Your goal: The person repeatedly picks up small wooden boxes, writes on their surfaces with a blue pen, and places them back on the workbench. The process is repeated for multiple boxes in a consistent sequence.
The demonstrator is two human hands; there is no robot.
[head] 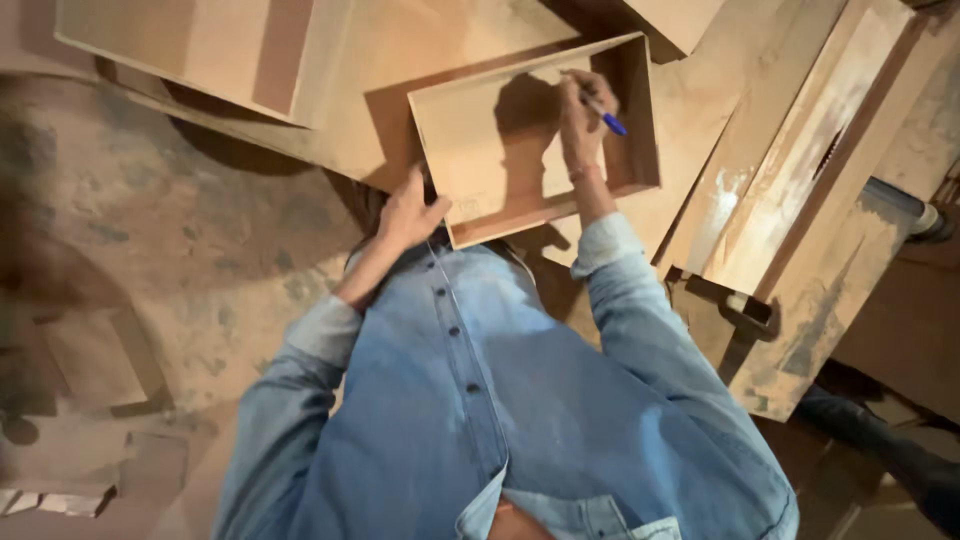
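Note:
A shallow open wooden box (470, 130) lies tilted in front of me on larger boards. My left hand (405, 215) grips its near left corner and rim. My right hand (585, 115) reaches inside the box near the far wall and holds a blue pen (607, 120), tip against the wood of the box floor. The hand throws a dark shadow on the box bottom. Both arms wear rolled blue denim sleeves.
Another flat wooden box (200, 50) lies at the top left. Long dusty planks (800, 180) lean at the right, with a grey pipe (915, 215) beyond them. Dusty floor (150, 250) spreads to the left, with wood scraps (60, 498) at the bottom left.

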